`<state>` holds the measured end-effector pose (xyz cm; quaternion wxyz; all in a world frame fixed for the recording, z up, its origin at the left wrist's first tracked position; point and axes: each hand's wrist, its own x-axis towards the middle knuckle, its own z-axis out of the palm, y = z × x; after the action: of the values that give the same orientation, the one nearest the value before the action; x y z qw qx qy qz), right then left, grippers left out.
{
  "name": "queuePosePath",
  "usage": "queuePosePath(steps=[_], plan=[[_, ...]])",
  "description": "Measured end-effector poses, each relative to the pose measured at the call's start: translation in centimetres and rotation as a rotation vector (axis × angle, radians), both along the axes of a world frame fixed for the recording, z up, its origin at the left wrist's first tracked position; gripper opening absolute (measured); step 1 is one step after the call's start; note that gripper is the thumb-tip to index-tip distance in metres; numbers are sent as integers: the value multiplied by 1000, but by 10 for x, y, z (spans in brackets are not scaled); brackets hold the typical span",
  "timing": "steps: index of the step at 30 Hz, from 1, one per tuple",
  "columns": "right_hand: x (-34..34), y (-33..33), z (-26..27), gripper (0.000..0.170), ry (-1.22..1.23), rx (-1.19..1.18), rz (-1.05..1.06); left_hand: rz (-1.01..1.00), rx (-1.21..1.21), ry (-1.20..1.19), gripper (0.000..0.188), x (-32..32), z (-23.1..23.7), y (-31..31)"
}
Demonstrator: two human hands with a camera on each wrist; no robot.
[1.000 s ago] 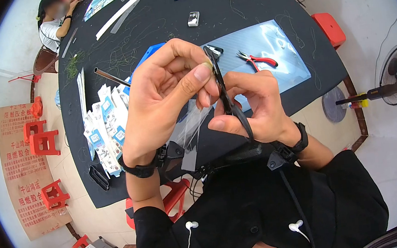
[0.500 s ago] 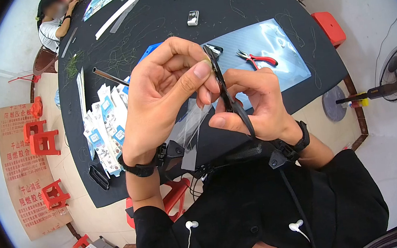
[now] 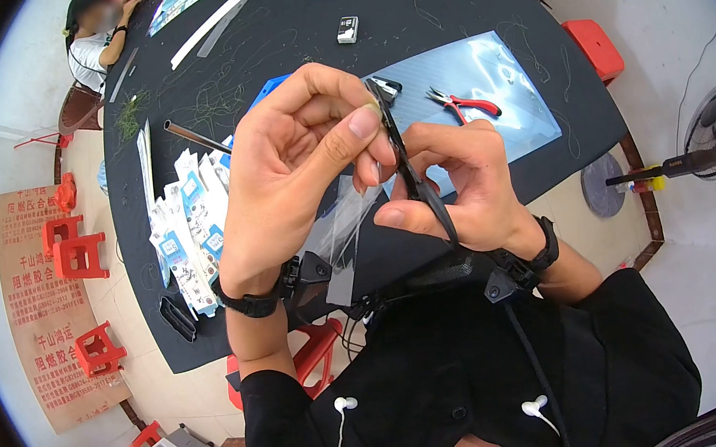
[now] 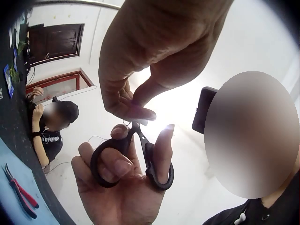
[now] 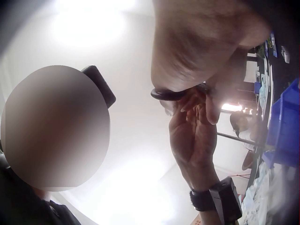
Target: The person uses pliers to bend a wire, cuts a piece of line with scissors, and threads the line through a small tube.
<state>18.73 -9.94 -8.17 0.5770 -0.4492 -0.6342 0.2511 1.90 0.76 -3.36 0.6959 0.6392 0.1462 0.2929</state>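
Observation:
In the head view, my right hand (image 3: pixel 468 180) grips small black-handled scissors (image 3: pixel 404 161), held upright over the table's near side. The left wrist view shows right-hand fingers through both scissor handle loops (image 4: pixel 97 166), which stand apart. My left hand (image 3: pixel 297 155) pinches thumb against forefinger right at the scissor tips. A tiny thin curved wire-like piece (image 4: pixel 126 123) shows by those fingertips; I cannot tell what it is, since the fingers hide most of it. In the right wrist view, the right hand (image 5: pixel 201 47) covers most of the scissors.
Red-handled pliers (image 3: pixel 473 106) lie on a shiny clear sheet (image 3: pixel 515 130) at right. Printed packets (image 3: pixel 190 225) are heaped at left, near a metal tube (image 3: pixel 193 136). A blue tray (image 5: pixel 286 122) sits behind my left hand. Another person (image 3: pixel 94 41) sits at the far left.
Both hands stay together at the scissors, having risen very slightly in the head view. The grips look the same.

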Motion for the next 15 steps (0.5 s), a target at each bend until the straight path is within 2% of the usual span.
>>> queuePosePath(steps=[15], plan=[[-4, -3, 0, 34, -31, 33, -58, -16, -17, -9, 13, 0, 3, -2]])
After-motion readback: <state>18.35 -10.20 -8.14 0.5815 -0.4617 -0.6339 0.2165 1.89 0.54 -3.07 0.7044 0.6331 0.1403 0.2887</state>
